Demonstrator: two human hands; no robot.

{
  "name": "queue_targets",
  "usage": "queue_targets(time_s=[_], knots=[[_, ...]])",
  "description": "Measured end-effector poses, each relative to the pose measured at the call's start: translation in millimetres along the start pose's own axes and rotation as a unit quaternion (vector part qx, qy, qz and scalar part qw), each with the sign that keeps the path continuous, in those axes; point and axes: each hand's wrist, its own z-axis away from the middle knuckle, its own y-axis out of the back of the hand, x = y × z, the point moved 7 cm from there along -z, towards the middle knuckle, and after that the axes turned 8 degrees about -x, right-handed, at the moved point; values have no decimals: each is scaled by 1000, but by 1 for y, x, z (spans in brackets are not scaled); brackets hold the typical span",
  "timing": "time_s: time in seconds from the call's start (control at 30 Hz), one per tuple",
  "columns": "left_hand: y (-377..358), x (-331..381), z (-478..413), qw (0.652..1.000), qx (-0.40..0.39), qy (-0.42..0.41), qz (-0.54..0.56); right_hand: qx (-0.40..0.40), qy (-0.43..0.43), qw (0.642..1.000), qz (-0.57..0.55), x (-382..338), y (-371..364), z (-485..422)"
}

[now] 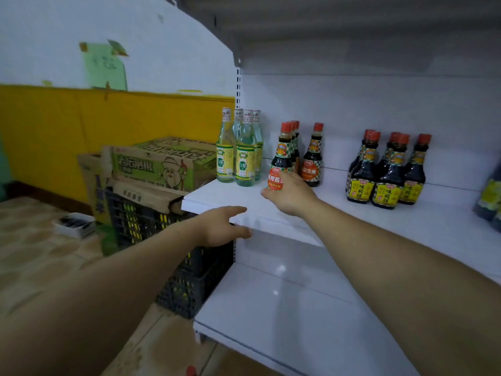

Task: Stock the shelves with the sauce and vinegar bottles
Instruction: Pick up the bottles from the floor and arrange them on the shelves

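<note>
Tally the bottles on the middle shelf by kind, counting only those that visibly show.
White vinegar bottles: 4
Red-label sauce bottles: at least 4; the row overlaps, and the right hand grips the front one
Yellow-label sauce bottles: at least 5
Cut-off bottle at right edge: 1
Total: at least 14

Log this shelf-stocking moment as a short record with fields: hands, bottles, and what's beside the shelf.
right hand: grips a red-labelled sauce bottle standing on the middle shelf
left hand: fingers straight, at that shelf's front edge
vinegar bottles: clear, upright, at shelf's left end
yellow-labelled sauce bottles: grouped to the right
beside shelf: cartons on a black crate
</note>
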Motion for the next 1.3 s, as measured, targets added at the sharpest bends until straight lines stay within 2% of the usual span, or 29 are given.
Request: queue_targets(time_s=[0.37,0.7,0.93,1.1,1.3], knots=[[-67,-63,177,989,-32,143,-14,-174,72,981,46,-85,-110,120],[-137,-172,270,949,-36,308,51,-312,121,941,51,-130,-252,167],[-218,-259,297,915,-84,372,132,-404,116,906,39,-131,-370,178],[-279,-313,288,894,-118,398,170,-489,111,864,47,-108,-463,198],[-341,-369,260,876,-152,410,203,-580,66,810,50,-78,-555,217]])
